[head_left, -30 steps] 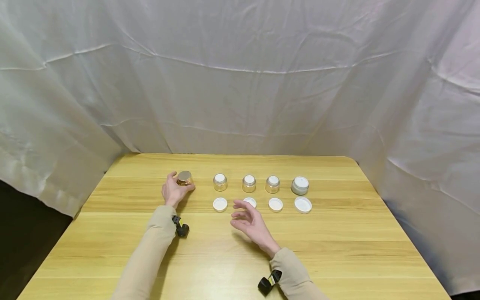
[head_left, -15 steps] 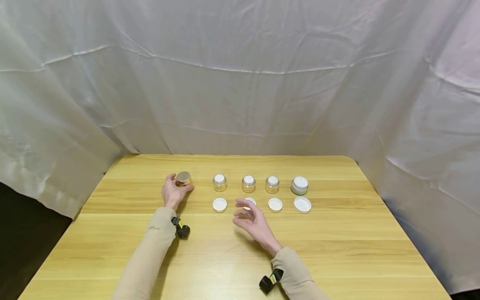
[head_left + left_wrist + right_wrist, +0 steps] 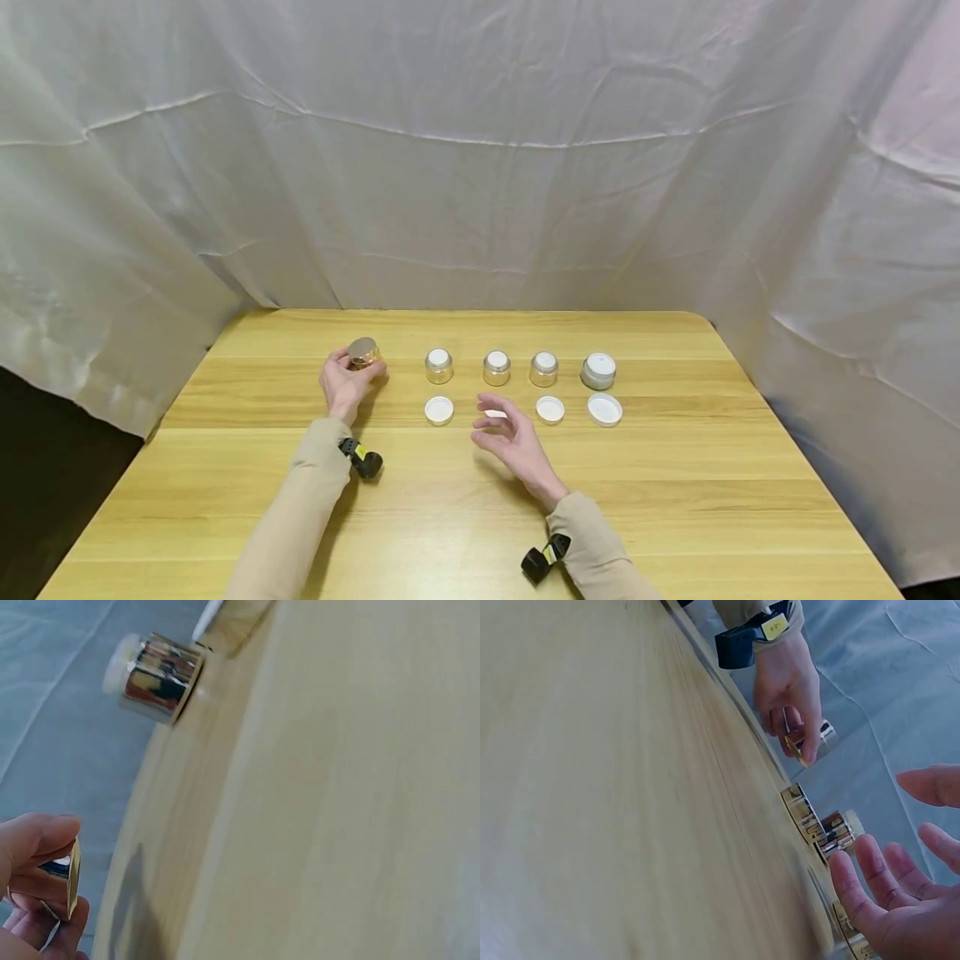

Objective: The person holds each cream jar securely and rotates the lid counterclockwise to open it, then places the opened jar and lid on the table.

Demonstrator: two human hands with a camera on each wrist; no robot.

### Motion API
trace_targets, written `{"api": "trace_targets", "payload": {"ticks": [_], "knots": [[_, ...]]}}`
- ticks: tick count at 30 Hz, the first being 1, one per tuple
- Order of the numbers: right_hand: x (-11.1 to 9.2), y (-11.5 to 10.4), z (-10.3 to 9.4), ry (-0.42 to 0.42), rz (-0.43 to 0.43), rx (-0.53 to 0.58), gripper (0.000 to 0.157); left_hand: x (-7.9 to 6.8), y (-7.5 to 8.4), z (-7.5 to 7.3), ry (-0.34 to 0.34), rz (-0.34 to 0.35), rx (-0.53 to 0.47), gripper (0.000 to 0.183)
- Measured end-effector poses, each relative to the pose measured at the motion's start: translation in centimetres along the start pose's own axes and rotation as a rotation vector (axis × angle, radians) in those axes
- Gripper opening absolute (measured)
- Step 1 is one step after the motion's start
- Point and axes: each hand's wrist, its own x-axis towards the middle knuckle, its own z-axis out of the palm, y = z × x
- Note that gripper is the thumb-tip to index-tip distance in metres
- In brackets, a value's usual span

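Observation:
My left hand (image 3: 347,387) holds a shiny gold jar (image 3: 364,353) between thumb and fingers at the table's far left. Its flat gold top tilts a little in the head view, and the fingers hide part of its side. Over in the left wrist view, the gold rim (image 3: 73,877) of that jar shows between the fingers. My right hand (image 3: 520,447) holds nothing. Its fingers are loosely bent and spread, over a white-lined lid (image 3: 495,414) that it partly covers. The right wrist view also shows the gold jar (image 3: 826,735) in the left hand.
Along the back stand three gold jars (image 3: 438,367) with white discs on top and a larger greyish jar (image 3: 598,372). In front of them lie round lids (image 3: 438,410), white insides up, the largest lid (image 3: 604,410) at right. A grey curtain (image 3: 480,208) borders the wooden table (image 3: 420,517).
My left hand has lifted and tilted the gold jar slightly, shifting it a little left. My right hand has drifted slightly right over the lid.

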Motion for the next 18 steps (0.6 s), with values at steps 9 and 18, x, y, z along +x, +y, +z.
{"api": "trace_targets", "payload": {"ticks": [9,18], "knots": [[0.3,0.2,-0.2,0.031,0.019,0.027,0.064,-1.1,0.9,0.0,0.012,-0.063,-0.162,0.066],[0.3,0.2,-0.4,0.043,0.007,0.044,0.064,-2.4,1.5,0.4,0.019,-0.054,-0.259,0.061]]}}
